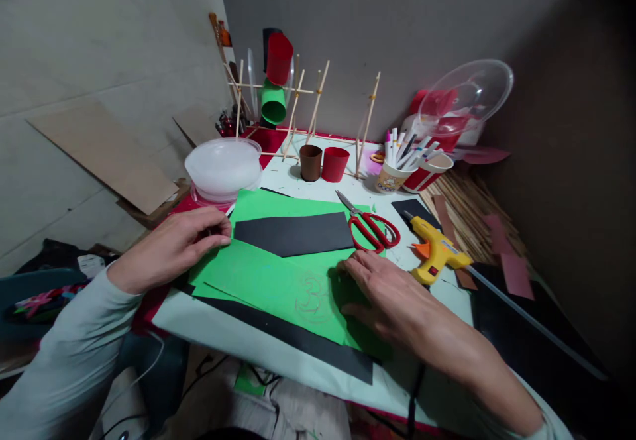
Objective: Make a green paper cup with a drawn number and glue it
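My left hand (176, 244) is at the left side of a green craft sheet (278, 281), its thumb and curled fingers closed at the sheet's edge. Faint markings like a 3 show on this sheet. A black strip (293, 233) with a slanted left end lies along its upper edge, on more green material (278, 205). My right hand (382, 294) rests on the sheet's right part, thumb apart from the fingers and nothing visible in its grasp. Red-handled scissors (372, 224) lie just beyond its fingertips. Another black piece (298, 334) sticks out beneath the green sheets.
Right of the scissors lies a yellow glue gun (437, 251) with a long glue stick. Behind stand brown (311, 164) and red (336, 165) paper cups, a stick frame (318, 105) and a cup of markers (395, 176). Plastic bowls (223, 165) sit at the left.
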Available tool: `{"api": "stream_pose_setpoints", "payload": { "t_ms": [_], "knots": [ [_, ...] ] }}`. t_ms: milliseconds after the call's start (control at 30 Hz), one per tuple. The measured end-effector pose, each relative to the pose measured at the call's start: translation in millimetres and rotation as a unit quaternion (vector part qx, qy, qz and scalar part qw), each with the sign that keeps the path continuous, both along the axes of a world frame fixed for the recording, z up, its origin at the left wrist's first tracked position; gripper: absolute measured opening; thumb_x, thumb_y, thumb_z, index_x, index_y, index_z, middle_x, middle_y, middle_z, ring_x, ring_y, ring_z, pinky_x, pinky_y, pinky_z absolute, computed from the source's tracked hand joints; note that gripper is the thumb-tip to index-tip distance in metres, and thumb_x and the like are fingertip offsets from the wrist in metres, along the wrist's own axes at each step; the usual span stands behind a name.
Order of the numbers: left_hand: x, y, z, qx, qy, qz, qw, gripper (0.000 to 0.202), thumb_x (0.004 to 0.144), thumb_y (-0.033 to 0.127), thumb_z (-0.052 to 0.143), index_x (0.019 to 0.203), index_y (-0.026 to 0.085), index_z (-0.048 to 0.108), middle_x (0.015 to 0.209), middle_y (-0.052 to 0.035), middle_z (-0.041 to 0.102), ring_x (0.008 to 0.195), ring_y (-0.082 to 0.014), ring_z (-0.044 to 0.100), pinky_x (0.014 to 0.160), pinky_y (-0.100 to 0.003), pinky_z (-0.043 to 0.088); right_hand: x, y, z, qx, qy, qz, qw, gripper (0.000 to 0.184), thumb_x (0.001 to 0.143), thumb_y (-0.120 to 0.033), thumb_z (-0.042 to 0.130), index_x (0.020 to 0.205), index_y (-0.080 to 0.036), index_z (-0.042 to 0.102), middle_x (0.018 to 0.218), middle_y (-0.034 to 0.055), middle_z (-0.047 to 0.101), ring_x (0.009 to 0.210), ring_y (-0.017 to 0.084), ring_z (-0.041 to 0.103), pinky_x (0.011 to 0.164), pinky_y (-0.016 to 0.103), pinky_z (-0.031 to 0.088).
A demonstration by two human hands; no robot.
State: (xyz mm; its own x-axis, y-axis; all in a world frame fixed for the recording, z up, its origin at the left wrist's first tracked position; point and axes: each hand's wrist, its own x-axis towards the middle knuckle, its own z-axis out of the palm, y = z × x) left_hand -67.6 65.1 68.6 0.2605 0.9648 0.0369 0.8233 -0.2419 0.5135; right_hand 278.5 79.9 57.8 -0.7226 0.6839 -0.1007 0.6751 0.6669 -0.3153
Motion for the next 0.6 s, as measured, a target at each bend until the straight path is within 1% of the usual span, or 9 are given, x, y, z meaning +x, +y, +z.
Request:
{"api": "stream_pose_setpoints", "payload": {
  "t_ms": [67, 133, 233, 300, 367, 433, 500, 567, 600],
  "knots": [
    [3.5, -3.3, 8.2, 0.012, -0.034, 0.017, 0.999, 0.024, 0.093, 0.043, 0.054, 0.086, 0.023, 0.065, 0.086, -0.0015, 0.065, 0.079, -0.0197, 0.058, 0.073, -0.029, 0.043, 1.9, 1.3, 0.6, -0.009, 0.018, 0.001, 1.0, 0.02, 0.089, -0.016, 0.064, 0.108, -0.014, 0.06, 0.111, 0.0158, 0.064, 0.102, 0.029, 0.062, 0.087, 0.042, 0.053],
    [7.9, -5.3, 16.8, 0.012, -0.076, 0.031, 0.997, 0.023, 0.092, 0.042, 0.056, 0.088, 0.023, 0.066, 0.089, -0.0014, 0.066, 0.083, -0.02, 0.059, 0.076, -0.029, 0.044, 3.7, 1.5, 3.0, -0.032, 0.022, -0.004, 0.999, 0.018, 0.089, -0.013, 0.062, 0.107, -0.014, 0.062, 0.109, 0.0146, 0.066, 0.101, 0.027, 0.064, 0.088, 0.04, 0.053],
    [14.7, -4.9, 27.5, 0.016, -0.165, 0.05, 0.985, 0.021, 0.089, 0.042, 0.061, 0.085, 0.022, 0.067, 0.087, -0.0004, 0.065, 0.085, -0.0191, 0.059, 0.078, -0.028, 0.045, 8.1, 3.7, 9.1, -0.082, 0.028, -0.022, 0.996, 0.011, 0.092, -0.012, 0.06, 0.1, -0.017, 0.065, 0.099, 0.0095, 0.069, 0.092, 0.023, 0.065, 0.081, 0.035, 0.051],
    [18.1, -2.4, 31.9, 0.015, -0.223, 0.063, 0.973, 0.022, 0.089, 0.044, 0.064, 0.084, 0.022, 0.066, 0.086, 0.0005, 0.063, 0.085, -0.018, 0.057, 0.078, -0.027, 0.045, 13.7, 8.5, 14.3, -0.107, 0.075, -0.036, 0.991, 0.009, 0.093, -0.018, 0.06, 0.1, -0.019, 0.066, 0.096, 0.0063, 0.069, 0.087, 0.021, 0.064, 0.077, 0.032, 0.049],
    [20.8, 1.9, 35.0, 0.004, -0.284, 0.076, 0.956, 0.023, 0.089, 0.045, 0.066, 0.086, 0.022, 0.065, 0.087, 0.0007, 0.063, 0.087, -0.0171, 0.057, 0.077, -0.026, 0.045, 21.1, 15.8, 19.9, -0.144, 0.157, -0.049, 0.976, 0.009, 0.093, -0.026, 0.064, 0.099, -0.02, 0.067, 0.093, 0.0032, 0.068, 0.082, 0.017, 0.061, 0.073, 0.028, 0.047],
    [24.2, 7.9, 39.1, 0.0, -0.35, 0.08, 0.933, 0.024, 0.087, 0.045, 0.071, 0.086, 0.021, 0.066, 0.086, 0.0015, 0.06, 0.083, -0.0144, 0.055, 0.073, -0.023, 0.045, 28.5, 23.3, 24.7, -0.209, 0.259, -0.066, 0.941, 0.014, 0.09, -0.033, 0.069, 0.094, -0.02, 0.068, 0.085, 0.0002, 0.064, 0.073, 0.013, 0.056, 0.065, 0.024, 0.043],
    [29.2, 15.0, 45.9, -0.005, -0.421, 0.073, 0.904, 0.027, 0.082, 0.045, 0.077, 0.086, 0.021, 0.065, 0.08, 0.0032, 0.056, 0.073, -0.0107, 0.05, 0.065, -0.019, 0.043, 34.4, 29.0, 27.5, -0.281, 0.366, -0.097, 0.882, 0.021, 0.084, -0.037, 0.077, 0.087, -0.018, 0.069, 0.076, -0.0019, 0.06, 0.063, 0.01, 0.049, 0.057, 0.021, 0.038],
    [35.7, 22.3, 56.3, -0.032, -0.485, 0.06, 0.872, 0.029, 0.078, 0.044, 0.081, 0.085, 0.021, 0.064, 0.074, 0.0049, 0.053, 0.064, -0.0081, 0.046, 0.056, -0.017, 0.04, 37.8, 32.4, 28.3, -0.312, 0.459, -0.135, 0.821, 0.027, 0.078, -0.039, 0.083, 0.085, -0.016, 0.07, 0.069, -0.0034, 0.056, 0.057, 0.008, 0.045, 0.053, 0.021, 0.035],
    [39.2, 26.0, 62.7, -0.046, -0.507, 0.051, 0.859, 0.03, 0.077, 0.043, 0.082, 0.086, 0.021, 0.064, 0.072, 0.0052, 0.053, 0.061, -0.0074, 0.046, 0.054, -0.017, 0.04, 38.7, 33.5, 28.5, -0.308, 0.489, -0.148, 0.802, 0.03, 0.077, -0.041, 0.084, 0.085, -0.016, 0.07, 0.065, -0.0042, 0.055, 0.054, 0.007, 0.044, 0.052, 0.021, 0.034]
  ]
}}
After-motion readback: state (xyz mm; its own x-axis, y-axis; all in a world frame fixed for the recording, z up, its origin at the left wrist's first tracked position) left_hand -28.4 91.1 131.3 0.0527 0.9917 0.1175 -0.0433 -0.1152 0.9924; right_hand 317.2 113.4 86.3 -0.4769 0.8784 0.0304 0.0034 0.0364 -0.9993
